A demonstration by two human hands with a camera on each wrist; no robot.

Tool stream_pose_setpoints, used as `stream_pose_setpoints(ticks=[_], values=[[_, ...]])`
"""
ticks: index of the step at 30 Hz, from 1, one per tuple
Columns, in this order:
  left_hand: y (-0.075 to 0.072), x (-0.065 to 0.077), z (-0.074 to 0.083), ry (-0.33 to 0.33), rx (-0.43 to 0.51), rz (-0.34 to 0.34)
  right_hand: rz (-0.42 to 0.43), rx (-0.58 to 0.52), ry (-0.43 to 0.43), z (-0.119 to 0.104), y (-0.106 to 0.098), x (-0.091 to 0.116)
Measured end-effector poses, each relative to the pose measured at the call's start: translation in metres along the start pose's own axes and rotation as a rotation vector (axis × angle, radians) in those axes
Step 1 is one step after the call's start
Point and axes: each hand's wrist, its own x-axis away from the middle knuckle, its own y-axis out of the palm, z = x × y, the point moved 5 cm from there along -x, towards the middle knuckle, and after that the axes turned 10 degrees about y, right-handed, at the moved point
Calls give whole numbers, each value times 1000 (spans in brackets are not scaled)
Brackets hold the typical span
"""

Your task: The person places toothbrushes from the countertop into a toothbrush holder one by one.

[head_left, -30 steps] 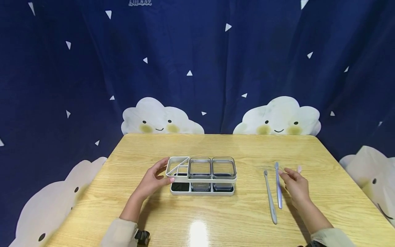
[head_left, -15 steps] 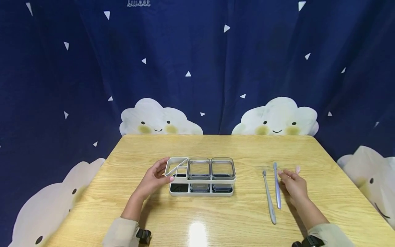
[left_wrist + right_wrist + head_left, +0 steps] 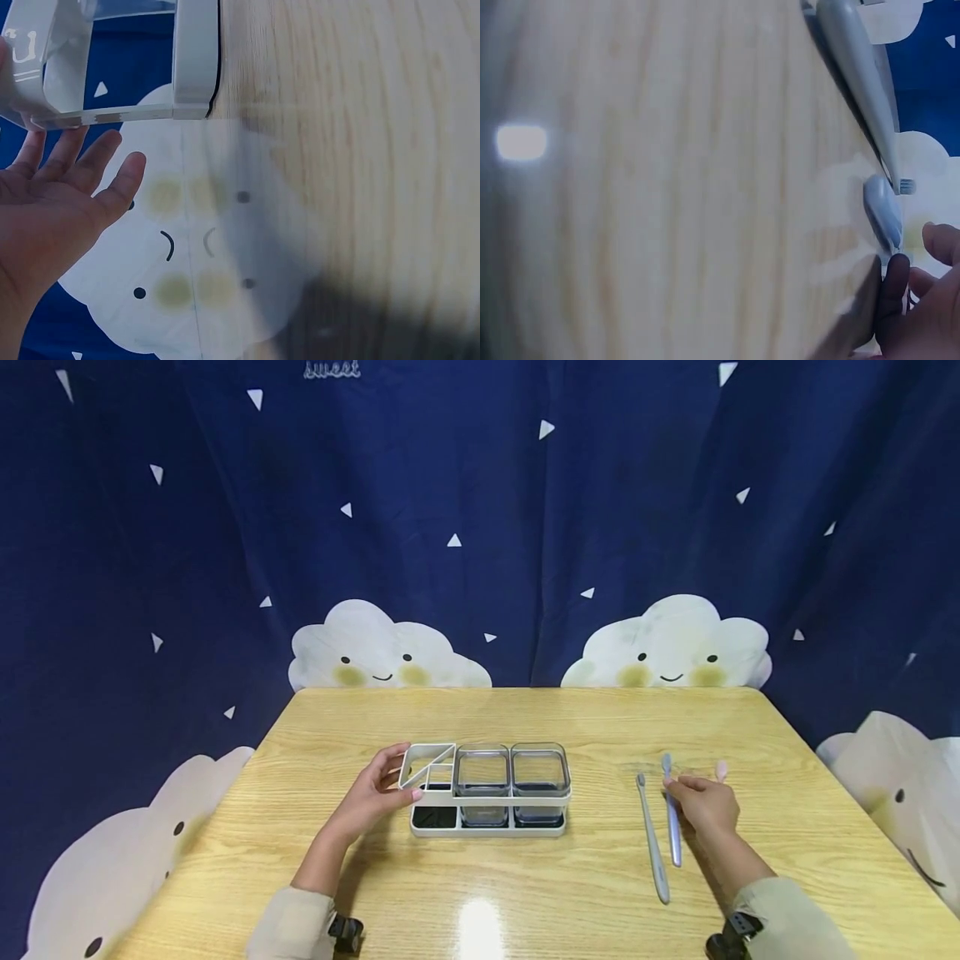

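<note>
A white toothbrush holder [image 3: 517,831] stands on the table, with two clear square cups [image 3: 482,768] seated in it and a divided compartment at its left end. My left hand [image 3: 367,797] holds that left end, thumb on the front rail, fingers round the side. In the left wrist view these fingers [image 3: 101,159] touch the white frame [image 3: 196,60]. To the right, a purple toothbrush [image 3: 675,839] lies on the table, and my right hand [image 3: 708,806] pinches it near its neck. A grey toothbrush [image 3: 655,852] lies left of it. Partly behind the hand shows a pink toothbrush head [image 3: 722,769].
The wooden table [image 3: 480,714] carries a bright reflection at its front. Behind it hangs a dark blue curtain [image 3: 420,468] printed with white triangles and smiling clouds. Faint, thin transparent pieces [image 3: 637,768] lie near the brush heads.
My right hand has shifted left and its fingertips have come together on the purple toothbrush. My left hand stays on the holder. The view has drifted slightly.
</note>
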Motion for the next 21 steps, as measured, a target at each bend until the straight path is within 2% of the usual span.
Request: stream_pose_setpoints(ticks=[9, 15, 21], values=[[1, 2, -1, 0, -16, -9, -13, 26, 30, 3, 2, -5], [2, 3, -2, -5, -21, -7, -16, 101, -32, 1, 4, -5], [1, 1, -1, 7, -27, -3, 50, 251, -105, -5, 0, -4]])
